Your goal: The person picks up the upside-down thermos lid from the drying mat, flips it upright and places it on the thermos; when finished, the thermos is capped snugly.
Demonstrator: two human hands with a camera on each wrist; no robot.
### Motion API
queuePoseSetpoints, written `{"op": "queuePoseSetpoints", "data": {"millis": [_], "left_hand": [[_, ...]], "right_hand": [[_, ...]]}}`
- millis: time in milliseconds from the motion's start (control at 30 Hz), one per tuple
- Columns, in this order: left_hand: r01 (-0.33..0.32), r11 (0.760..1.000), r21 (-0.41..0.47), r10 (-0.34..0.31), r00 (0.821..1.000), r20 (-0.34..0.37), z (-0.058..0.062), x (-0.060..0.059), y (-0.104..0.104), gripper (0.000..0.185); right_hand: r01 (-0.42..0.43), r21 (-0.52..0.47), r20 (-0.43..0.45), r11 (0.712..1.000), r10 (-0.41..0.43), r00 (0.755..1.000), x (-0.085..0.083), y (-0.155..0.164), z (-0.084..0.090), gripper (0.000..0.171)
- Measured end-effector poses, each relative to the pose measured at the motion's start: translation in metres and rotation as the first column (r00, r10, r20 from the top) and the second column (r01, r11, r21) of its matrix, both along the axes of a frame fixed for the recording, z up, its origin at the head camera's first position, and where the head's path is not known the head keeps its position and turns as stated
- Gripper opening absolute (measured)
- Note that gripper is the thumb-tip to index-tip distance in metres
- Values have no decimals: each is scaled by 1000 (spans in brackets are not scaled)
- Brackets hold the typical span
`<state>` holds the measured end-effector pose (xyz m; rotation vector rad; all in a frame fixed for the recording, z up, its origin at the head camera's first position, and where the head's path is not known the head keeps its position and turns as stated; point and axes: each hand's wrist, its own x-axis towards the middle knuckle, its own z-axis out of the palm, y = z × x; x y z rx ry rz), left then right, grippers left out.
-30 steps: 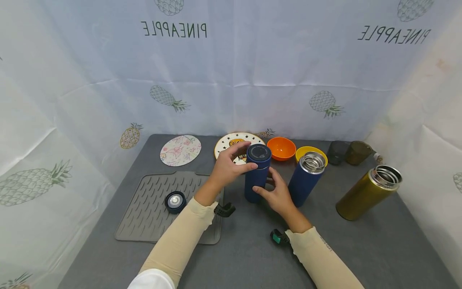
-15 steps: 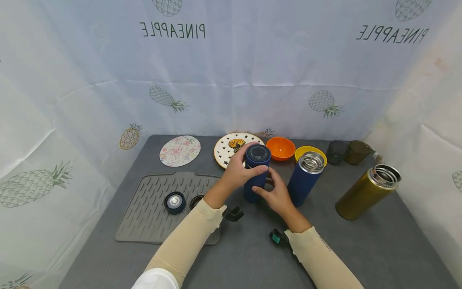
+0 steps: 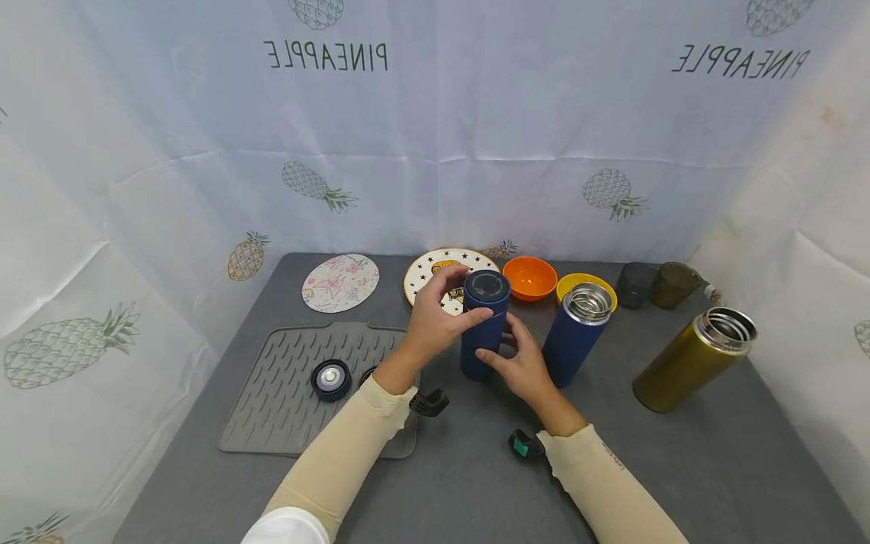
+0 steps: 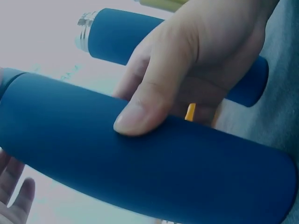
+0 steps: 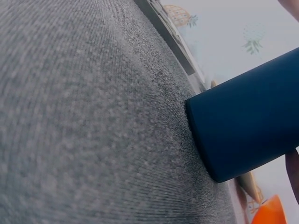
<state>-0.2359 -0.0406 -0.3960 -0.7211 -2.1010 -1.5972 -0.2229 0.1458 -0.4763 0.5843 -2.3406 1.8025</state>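
In the head view a dark blue thermos [image 3: 481, 351] stands upright on the grey table with its lid [image 3: 487, 287] on. My left hand [image 3: 435, 321] holds the lid from the left, thumb in front and fingers behind. My right hand [image 3: 519, 363] grips the thermos body lower down, its thumb lying across the front. The left wrist view shows that right hand [image 4: 187, 70] round the blue body [image 4: 140, 158], with my left fingers [image 4: 21, 200] at the lower left. The thermos base [image 5: 224, 135] rests on the table in the right wrist view.
An uncapped blue thermos [image 3: 574, 340] and an uncapped gold thermos [image 3: 689, 366] stand to the right. A grey drying mat [image 3: 272, 408] bears a dark lid [image 3: 331, 380] and another partly hidden one. Behind are plates [image 3: 340, 283], an orange bowl [image 3: 530, 278], a yellow bowl [image 3: 567, 285] and dark cups [image 3: 673, 285].
My left hand turned rightward round the lid, then came back to the left, its arm again covering more of the second lid on the mat. The right hand and thermos stayed put.
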Motion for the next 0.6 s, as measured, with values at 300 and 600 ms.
{"op": "queuePoseSetpoints", "data": {"millis": [300,600], "left_hand": [[76,997,31,-76,997,-15,-2,1,-2,58],[91,995,38,-95,990,102,1,2,12,74]], "right_hand": [[1,10,23,1000,-1,1000,11,-4,21,71],[-4,15,13,1000,4,1000,22,-6,36,68]]}}
